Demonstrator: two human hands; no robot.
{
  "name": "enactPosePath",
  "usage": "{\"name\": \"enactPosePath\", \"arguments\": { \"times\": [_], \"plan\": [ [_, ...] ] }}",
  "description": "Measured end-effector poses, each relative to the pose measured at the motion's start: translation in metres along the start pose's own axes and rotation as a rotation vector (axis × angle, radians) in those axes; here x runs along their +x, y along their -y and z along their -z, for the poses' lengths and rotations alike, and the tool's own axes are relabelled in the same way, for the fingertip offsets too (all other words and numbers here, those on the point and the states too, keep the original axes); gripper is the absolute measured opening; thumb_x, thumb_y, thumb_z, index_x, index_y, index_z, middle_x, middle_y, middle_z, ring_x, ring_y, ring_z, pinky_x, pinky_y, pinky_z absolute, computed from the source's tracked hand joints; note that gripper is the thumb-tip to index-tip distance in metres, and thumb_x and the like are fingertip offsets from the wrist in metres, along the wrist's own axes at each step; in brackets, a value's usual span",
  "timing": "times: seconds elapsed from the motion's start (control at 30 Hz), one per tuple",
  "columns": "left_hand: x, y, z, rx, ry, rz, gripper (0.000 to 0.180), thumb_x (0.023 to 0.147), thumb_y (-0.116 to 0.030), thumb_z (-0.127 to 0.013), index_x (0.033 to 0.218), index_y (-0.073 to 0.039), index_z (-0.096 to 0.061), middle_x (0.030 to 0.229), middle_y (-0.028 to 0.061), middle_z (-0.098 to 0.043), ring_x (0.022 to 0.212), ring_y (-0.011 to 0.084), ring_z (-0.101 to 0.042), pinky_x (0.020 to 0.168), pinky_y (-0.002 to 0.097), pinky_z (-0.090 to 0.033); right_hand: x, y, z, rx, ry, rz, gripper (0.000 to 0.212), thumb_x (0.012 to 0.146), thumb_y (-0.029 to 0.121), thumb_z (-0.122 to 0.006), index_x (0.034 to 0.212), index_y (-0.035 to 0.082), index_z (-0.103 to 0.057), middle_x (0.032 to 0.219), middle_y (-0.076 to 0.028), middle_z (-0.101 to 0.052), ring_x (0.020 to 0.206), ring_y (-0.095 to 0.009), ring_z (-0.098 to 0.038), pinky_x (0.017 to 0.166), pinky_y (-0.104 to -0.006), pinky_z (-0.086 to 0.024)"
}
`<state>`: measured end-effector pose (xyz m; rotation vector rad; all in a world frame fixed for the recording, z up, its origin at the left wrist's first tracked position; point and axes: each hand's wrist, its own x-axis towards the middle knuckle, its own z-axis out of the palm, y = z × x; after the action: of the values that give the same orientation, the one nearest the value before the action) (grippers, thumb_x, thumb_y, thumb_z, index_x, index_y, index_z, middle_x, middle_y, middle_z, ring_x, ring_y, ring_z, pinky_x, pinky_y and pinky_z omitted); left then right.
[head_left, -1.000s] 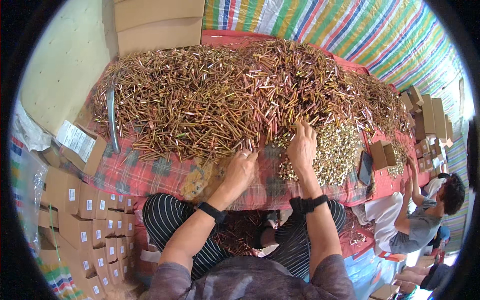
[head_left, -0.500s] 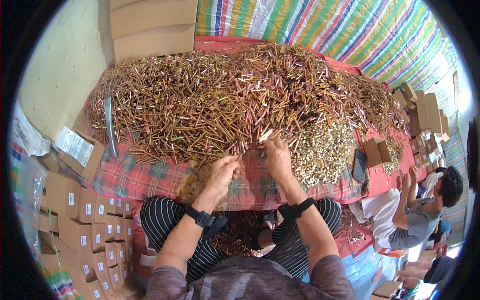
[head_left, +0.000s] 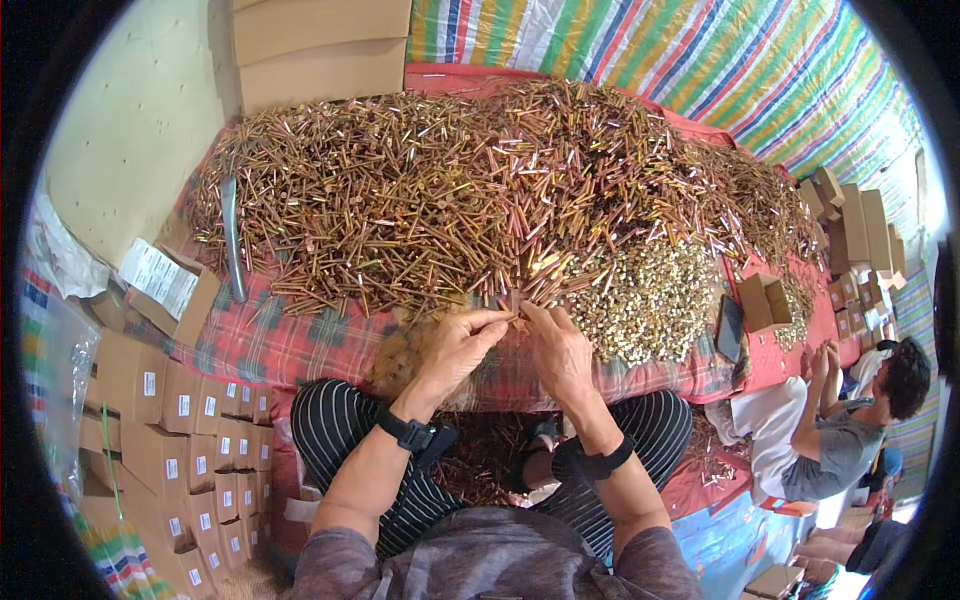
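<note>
My left hand (head_left: pixel 462 350) and my right hand (head_left: pixel 562 352) meet fingertip to fingertip at the front edge of a big heap of thin copper-coloured metal rods (head_left: pixel 390 210). Thumb and forefinger of each hand are pinched together. A short copper-coloured rod seems to sit in the left pinch; what the right fingers hold is too small to make out. Just beyond and right of my right hand spreads a pile of small gold-coloured metal pieces (head_left: pixel 645 305). Both piles rest on a red plaid cloth (head_left: pixel 300 345).
A curved metal bar (head_left: pixel 233 240) lies at the heap's left. A dark phone (head_left: pixel 730 330) and a small open carton (head_left: pixel 765 303) are right of the gold pile. Stacked cartons (head_left: pixel 185 405) fill the lower left. Another person (head_left: pixel 840 430) sits at the right.
My right hand has drawn back from the rod heap toward me, and its fingertips now meet those of my left hand. The left hand has moved slightly right; the whole view has shifted a little.
</note>
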<state>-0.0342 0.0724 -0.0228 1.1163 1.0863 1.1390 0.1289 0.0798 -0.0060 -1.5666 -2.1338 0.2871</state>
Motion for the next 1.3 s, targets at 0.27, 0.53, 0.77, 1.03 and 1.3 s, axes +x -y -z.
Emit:
{"name": "enactPosePath", "arguments": {
  "times": [0.27, 0.53, 0.77, 1.03, 1.3],
  "plan": [
    [-0.002, -0.007, 0.003, 0.067, 0.056, -0.079, 0.023, 0.087, -0.014, -0.059, 0.105, -0.003, -0.066, 0.072, -0.0073, -0.054, 0.060, 0.0012, -0.041, 0.051, 0.0182, -0.032, -0.006, -0.005, -0.006, 0.156, -0.116, 0.098, 0.041, 0.071, -0.006, -0.054, 0.110, 0.007, -0.058, 0.090, -0.013, -0.058, 0.079, -0.033, -0.059, 0.066, -0.0394, -0.049],
    [-0.001, -0.002, 0.008, 0.121, 0.065, -0.136, 0.022, 0.084, -0.010, -0.057, 0.101, -0.001, -0.067, 0.072, -0.0035, -0.058, 0.063, 0.0021, -0.046, 0.053, 0.0188, -0.035, -0.007, 0.000, 0.002, 0.319, -0.141, 0.108, 0.036, 0.075, -0.008, -0.051, 0.108, 0.004, -0.059, 0.096, -0.016, -0.060, 0.083, -0.034, -0.061, 0.067, -0.0389, -0.050],
    [-0.001, 0.011, -0.003, -0.137, 0.122, 0.071, 0.022, 0.084, -0.009, -0.057, 0.103, 0.002, -0.061, 0.078, -0.0015, -0.058, 0.061, 0.0039, -0.046, 0.053, 0.0186, -0.036, -0.021, 0.010, -0.008, 0.380, -0.108, 0.130, 0.048, 0.075, -0.009, -0.051, 0.122, 0.002, -0.048, 0.107, -0.021, -0.057, 0.097, -0.037, -0.059, 0.077, -0.0389, -0.051],
    [0.001, 0.011, 0.004, -0.398, 0.017, 0.213, 0.015, 0.088, -0.011, -0.056, 0.097, 0.000, -0.060, 0.070, -0.0038, -0.050, 0.055, 0.0011, -0.039, 0.047, 0.0154, -0.030, -0.015, -0.025, -0.015, 0.023, -0.283, -0.028, 0.010, 0.077, 0.007, -0.062, 0.085, 0.004, -0.057, 0.076, -0.013, -0.054, 0.073, -0.031, -0.055, 0.063, -0.0399, -0.046],
    [0.002, 0.009, 0.004, -0.462, -0.053, 0.270, 0.011, 0.084, -0.004, -0.056, 0.093, 0.000, -0.060, 0.071, 0.0021, -0.056, 0.052, 0.0034, -0.043, 0.045, 0.0162, -0.031, -0.009, -0.042, -0.018, -0.179, -0.052, 0.034, 0.010, 0.071, 0.004, -0.060, 0.081, 0.003, -0.062, 0.079, -0.015, -0.054, 0.082, -0.034, -0.054, 0.070, -0.0423, -0.045]
  ]
}}
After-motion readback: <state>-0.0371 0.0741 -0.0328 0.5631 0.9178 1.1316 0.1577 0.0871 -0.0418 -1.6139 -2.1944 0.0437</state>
